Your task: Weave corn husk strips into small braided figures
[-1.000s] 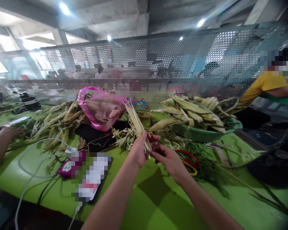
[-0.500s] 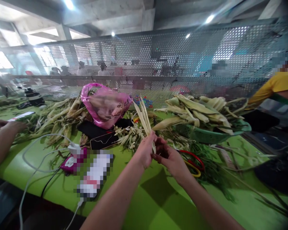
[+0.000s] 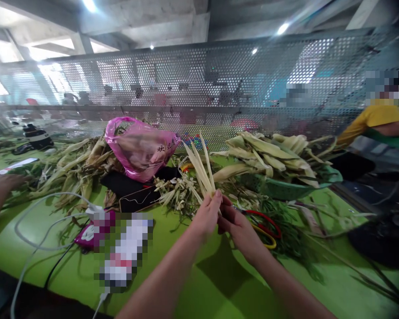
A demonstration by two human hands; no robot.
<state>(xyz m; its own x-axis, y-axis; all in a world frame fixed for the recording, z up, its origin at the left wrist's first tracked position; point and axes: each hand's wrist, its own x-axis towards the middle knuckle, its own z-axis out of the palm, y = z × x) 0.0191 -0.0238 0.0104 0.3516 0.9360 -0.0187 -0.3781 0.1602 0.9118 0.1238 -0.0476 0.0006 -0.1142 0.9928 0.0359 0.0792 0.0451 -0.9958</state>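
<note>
My left hand is closed around the bottom of a small bundle of pale husk strips, which fan upward above the green table. My right hand is pressed against the left one at the base of the same bundle, fingers curled on it. Just behind my hands lie a heap of short husk pieces and red and yellow handled scissors.
A green basin piled with corn husks stands at the right. A pink plastic bag, a dark pouch, husk piles, cables and phones lie left. Another person's hand rests at far left; a person in yellow sits at right.
Both hands have drawn closer together at the base of the bundle, and the strips now stand more upright and fanned. The view shifted slightly.
</note>
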